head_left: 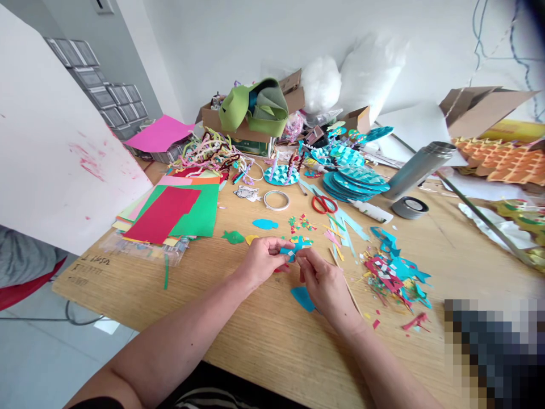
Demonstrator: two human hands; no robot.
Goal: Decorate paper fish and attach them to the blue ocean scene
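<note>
Between finger and thumb of my left hand (264, 260) is a small blue paper cutout (298, 245) with a white square on it. My right hand (326, 278) is closed in a pinch at the cutout's right edge; what its fingertips hold is hidden. A larger blue paper piece (301, 297) lies partly under my right hand. Just beyond my hands are a blue paper fish (265, 224), a green paper fish (234, 237), a yellow piece (251, 240) partly covered by my left hand, and small green-and-red cutouts (302, 222). A thin wooden stick (349, 287) passes beneath my right wrist.
Red-handled scissors (324, 204), a tape ring (276, 193) and a glue bottle (371, 211) lie farther back. Coloured paper sheets (196, 213) are at left, paper scraps (394, 272) at right. A steel flask (419, 170) stands behind, beside stacked blue discs (353, 184).
</note>
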